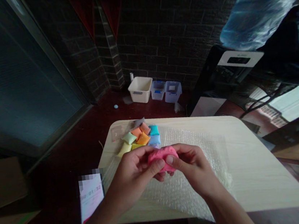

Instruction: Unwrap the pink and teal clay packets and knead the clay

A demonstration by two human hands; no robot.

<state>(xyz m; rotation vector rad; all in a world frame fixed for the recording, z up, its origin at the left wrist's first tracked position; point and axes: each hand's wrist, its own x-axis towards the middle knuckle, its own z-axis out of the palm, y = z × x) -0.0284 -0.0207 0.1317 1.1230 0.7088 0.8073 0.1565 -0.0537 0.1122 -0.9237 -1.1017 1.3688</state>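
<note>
A lump of pink modelling clay (pixel 162 155) is held between both hands above the table. My left hand (pixel 138 168) grips its left side, thumb pressed on the front face. From the right, my right hand (pixel 192 163) pinches the same lump with its thumb close to the other one. The fingers behind the clay are partly hidden. Just beyond my left hand lies a pile of small coloured packets (pixel 143 139) in orange, yellow, green, blue and brown. Under the hands a sheet of bubble wrap (pixel 197 149) is spread out.
The pale wooden table (pixel 253 157) has rounded corners. A phone (pixel 91 197) showing a timer is at its left edge. On the floor behind stand a cream basket (pixel 140 91) and two clear bins (pixel 173 91). A water dispenser (pixel 239 59) stands at the right.
</note>
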